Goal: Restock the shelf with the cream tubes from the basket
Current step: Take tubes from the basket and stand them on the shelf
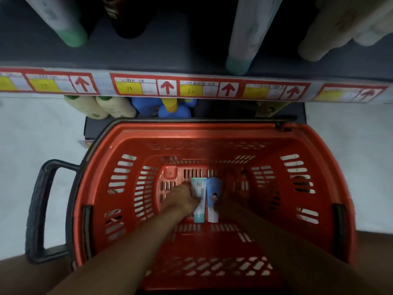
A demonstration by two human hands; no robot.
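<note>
A red plastic basket (297,188) stands on the floor below the shelf. Two cream tubes lie side by side on its bottom, caps toward me: a white tube with a teal cap (200,201) and a blue tube with a white cap (213,196). My left hand (184,196) is down in the basket, its fingers closed on the left edge of the white tube. Just right of the blue tube is my right hand (229,190), deep in shadow, so its grip is unclear. Tall cream tubes (244,39) stand on the dark shelf (161,52) above.
The shelf's front strip (191,86) carries yellow price labels with red arrows. Another green-capped tube (63,22) stands at upper left. Cream bottles (102,107) and blue items (170,108) sit on the lower shelf. A black basket handle (40,209) sticks out left over pale floor.
</note>
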